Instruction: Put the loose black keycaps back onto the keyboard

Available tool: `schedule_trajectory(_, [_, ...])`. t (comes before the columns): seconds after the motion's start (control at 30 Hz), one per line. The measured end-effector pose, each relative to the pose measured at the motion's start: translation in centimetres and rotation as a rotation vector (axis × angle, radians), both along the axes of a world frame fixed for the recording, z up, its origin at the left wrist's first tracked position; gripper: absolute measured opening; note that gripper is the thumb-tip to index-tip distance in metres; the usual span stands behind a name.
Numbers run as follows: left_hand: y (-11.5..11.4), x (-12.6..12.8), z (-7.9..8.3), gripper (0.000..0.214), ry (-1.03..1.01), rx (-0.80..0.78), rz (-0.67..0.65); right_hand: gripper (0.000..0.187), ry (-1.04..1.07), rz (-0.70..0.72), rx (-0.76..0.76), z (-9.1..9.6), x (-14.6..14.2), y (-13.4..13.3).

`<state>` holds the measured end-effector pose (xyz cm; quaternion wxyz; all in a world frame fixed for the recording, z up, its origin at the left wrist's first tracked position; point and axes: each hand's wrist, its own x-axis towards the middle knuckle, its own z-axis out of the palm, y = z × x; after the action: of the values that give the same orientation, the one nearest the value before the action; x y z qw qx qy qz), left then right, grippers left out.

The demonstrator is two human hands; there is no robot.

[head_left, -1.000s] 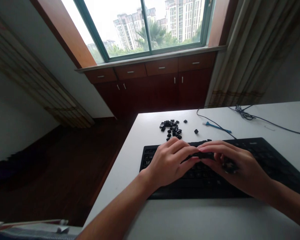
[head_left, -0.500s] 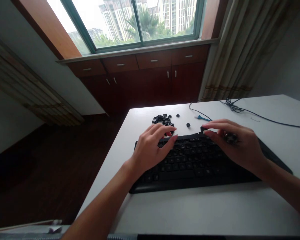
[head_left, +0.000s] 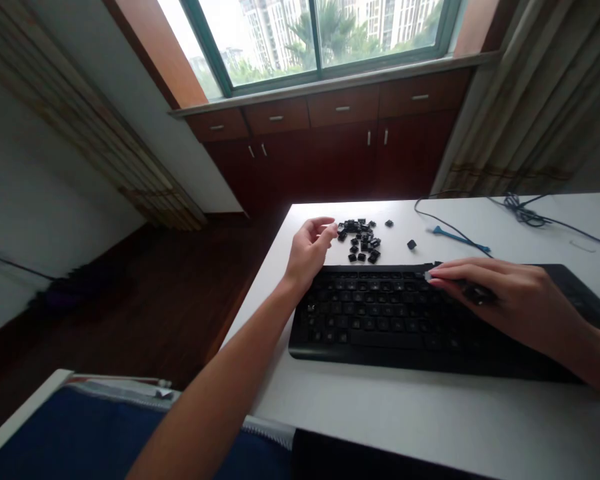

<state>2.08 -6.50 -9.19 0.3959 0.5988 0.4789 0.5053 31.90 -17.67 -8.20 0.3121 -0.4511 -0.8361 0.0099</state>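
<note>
A black keyboard (head_left: 380, 320) lies across the white table (head_left: 380, 427). Beyond its far left corner sits a pile of loose black keycaps (head_left: 361, 241). My left hand (head_left: 307, 252) hovers just left of that pile, its fingers loosely curled and apart, with nothing visible in them. My right hand (head_left: 510, 300) rests on the keyboard's upper right part, fingers stretched toward the top row. A small dark object (head_left: 476, 293) that I cannot make out is tucked between its fingers.
Two stray keycaps (head_left: 411, 245) lie right of the pile. A thin blue tool (head_left: 453, 235) and a dark cable (head_left: 525, 215) lie behind the keyboard. The table's left edge drops to a wooden floor. A blue cloth thing (head_left: 80, 433) sits at lower left.
My left hand left the keyboard and reached forward-left to the keycap pile. My right hand stayed on the keyboard's upper right. The view shifted left and down.
</note>
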Motion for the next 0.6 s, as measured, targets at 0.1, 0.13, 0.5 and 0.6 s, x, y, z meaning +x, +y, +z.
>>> schedule_trajectory(0.1, [0.0, 0.1, 0.0, 0.033, -0.056, -0.024, 0.008, 0.023, -0.071, 0.009, -0.021, -0.8, 0.3, 0.3])
schedule_trajectory(0.13, [0.0, 0.1, 0.1, 0.033, -0.070, -0.030, 0.006, 0.023, -0.093, 0.011, -0.025, -1.0, 0.3, 0.3])
schedule_trajectory(0.5, [1.1, -1.0, -0.3, 0.034, -0.143, -0.098, 0.034, 0.022, -0.122, -0.056, -0.007, -1.2, 0.1, 0.1])
schedule_trajectory(0.6, [2.2, -2.0, -1.6, 0.033, -0.065, 0.014, 0.091, 0.022, -0.173, -0.089, 0.030, -1.2, 0.2, 0.0])
